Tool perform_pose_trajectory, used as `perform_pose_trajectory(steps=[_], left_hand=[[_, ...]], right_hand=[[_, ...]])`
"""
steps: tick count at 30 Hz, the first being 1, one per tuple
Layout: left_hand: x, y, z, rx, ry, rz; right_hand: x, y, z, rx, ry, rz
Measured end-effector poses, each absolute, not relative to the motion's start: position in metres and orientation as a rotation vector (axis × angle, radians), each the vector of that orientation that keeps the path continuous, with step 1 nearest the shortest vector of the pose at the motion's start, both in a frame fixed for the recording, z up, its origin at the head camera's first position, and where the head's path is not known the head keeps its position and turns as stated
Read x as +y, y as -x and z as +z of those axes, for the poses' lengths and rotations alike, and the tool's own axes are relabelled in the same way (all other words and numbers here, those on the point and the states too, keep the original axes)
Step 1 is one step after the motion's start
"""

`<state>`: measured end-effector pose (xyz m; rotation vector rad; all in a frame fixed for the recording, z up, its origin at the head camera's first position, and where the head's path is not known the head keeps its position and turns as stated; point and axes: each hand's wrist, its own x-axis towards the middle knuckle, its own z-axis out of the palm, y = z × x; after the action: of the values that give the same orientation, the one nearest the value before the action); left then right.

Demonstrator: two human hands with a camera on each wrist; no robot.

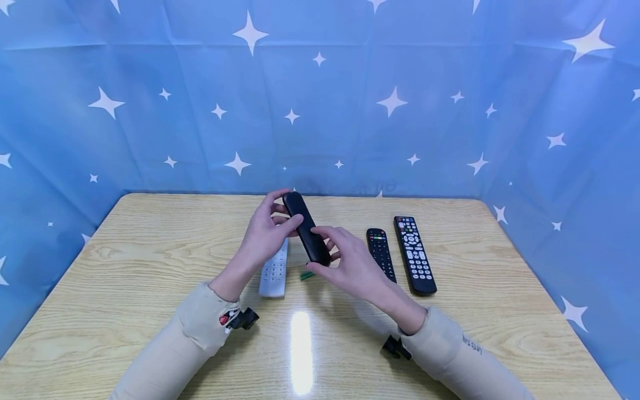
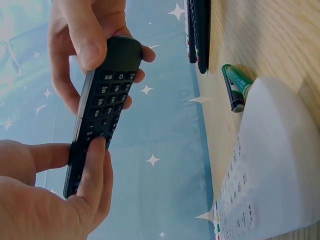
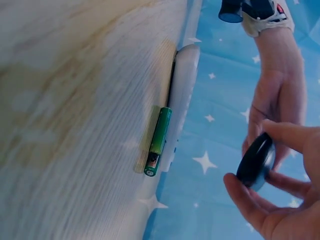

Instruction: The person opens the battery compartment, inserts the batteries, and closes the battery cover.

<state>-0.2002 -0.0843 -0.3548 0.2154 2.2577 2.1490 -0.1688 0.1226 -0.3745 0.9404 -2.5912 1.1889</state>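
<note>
Both hands hold a black remote control (image 1: 314,247) above the table, its smooth back toward the head camera. My left hand (image 1: 264,230) grips the far end, thumb across the back. The near end is pinched between the thumb and fingers of my right hand (image 1: 352,268). Number keys on the remote's front (image 2: 111,92) show in the left wrist view. Beneath the hands, green batteries (image 2: 237,85) lie on the table, partly hidden by the right hand in the head view. A white remote control (image 1: 273,275) lies near the left hand, its far end covered.
To the right of the hands, a smaller black remote (image 1: 380,250) and a longer black remote with white keys (image 1: 415,255) lie face up on the wooden table (image 1: 150,266). A blue curtain with white stars (image 1: 320,111) hangs behind the table's back edge.
</note>
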Motion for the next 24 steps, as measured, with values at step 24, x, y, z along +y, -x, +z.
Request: perform_pose_trajectory(steps=[24], left_hand=[[-0.0791,0.195,-0.3544,2.158,-0.214,2.257]], right_hand=[[0.1222,0.1691,-0.3696,-2.612,-0.896,0.92]])
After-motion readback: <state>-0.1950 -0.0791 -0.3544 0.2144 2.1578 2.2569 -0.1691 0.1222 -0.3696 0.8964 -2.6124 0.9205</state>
